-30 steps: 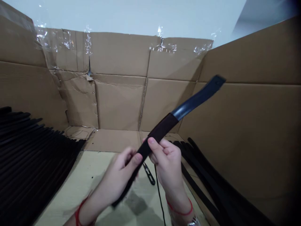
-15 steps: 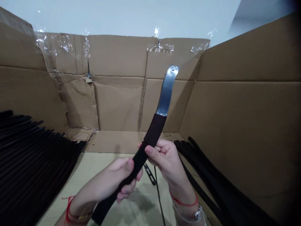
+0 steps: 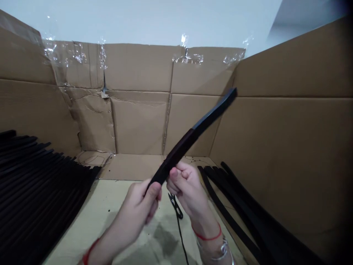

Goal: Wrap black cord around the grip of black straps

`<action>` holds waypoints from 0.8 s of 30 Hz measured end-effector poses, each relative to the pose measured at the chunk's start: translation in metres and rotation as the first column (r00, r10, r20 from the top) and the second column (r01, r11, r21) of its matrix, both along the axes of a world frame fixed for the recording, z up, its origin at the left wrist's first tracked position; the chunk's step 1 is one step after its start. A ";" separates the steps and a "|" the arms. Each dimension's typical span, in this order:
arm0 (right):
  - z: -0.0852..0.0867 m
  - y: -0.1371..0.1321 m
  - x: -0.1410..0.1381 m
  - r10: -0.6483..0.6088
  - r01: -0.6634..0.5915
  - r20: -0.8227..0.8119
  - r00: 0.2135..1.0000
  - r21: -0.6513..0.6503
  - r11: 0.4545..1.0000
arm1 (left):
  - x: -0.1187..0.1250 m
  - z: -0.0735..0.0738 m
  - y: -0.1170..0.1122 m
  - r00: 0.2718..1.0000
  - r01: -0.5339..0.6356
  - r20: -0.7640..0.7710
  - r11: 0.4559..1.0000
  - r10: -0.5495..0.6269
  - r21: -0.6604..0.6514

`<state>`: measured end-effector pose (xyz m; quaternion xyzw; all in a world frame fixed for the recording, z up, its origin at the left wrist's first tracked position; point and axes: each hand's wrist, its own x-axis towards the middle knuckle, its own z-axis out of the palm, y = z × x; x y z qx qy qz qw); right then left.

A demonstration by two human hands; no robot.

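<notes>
At ctr, L hand (image 3: 139, 204) grips blk strip (image 3: 179, 150) (lower end hidden), R hand (image 3: 186, 189) pinching its edge.

Dark, curved strip (image 3: 190, 139), far end smooth, slanting up from the left hand (image 3: 139, 202) past the right hand (image 3: 189, 187)

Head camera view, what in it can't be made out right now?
All in the head view:
Near end of the curved strip: hidden by the left hand.
Exactly how the right hand meets that strip: hidden by its own curled fingers and thumb.
Marking on the thread snips: too small to read.
Near end of the black cord: cut off by the bottom edge.
Full stack of black strips: cut off by the left and bottom edges.
</notes>
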<state>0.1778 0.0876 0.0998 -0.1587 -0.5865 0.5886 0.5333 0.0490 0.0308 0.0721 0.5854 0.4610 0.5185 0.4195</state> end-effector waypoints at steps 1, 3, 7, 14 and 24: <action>0.000 -0.001 -0.001 0.010 -0.010 0.034 0.999 0.013 1.000 | -0.001 0.000 0.001 0.988 0.143 0.065 0.987 -0.138 -0.075; 0.000 -0.004 -0.002 -0.099 0.097 0.055 0.994 0.040 0.995 | -0.004 0.000 0.004 0.984 0.166 0.080 0.983 -0.160 -0.074; -0.001 -0.005 -0.002 -0.050 0.050 0.032 0.998 0.007 0.999 | -0.006 0.005 0.000 0.956 -0.243 -0.126 0.958 0.263 0.153; -0.001 -0.002 -0.002 -0.193 0.193 0.047 0.980 0.005 0.981 | -0.019 0.017 -0.012 0.958 -0.142 -0.243 0.987 0.155 0.072; 0.000 -0.003 -0.003 -0.101 0.101 0.030 0.994 0.006 0.995 | -0.004 0.008 -0.010 0.918 -0.239 -0.284 0.958 0.275 0.157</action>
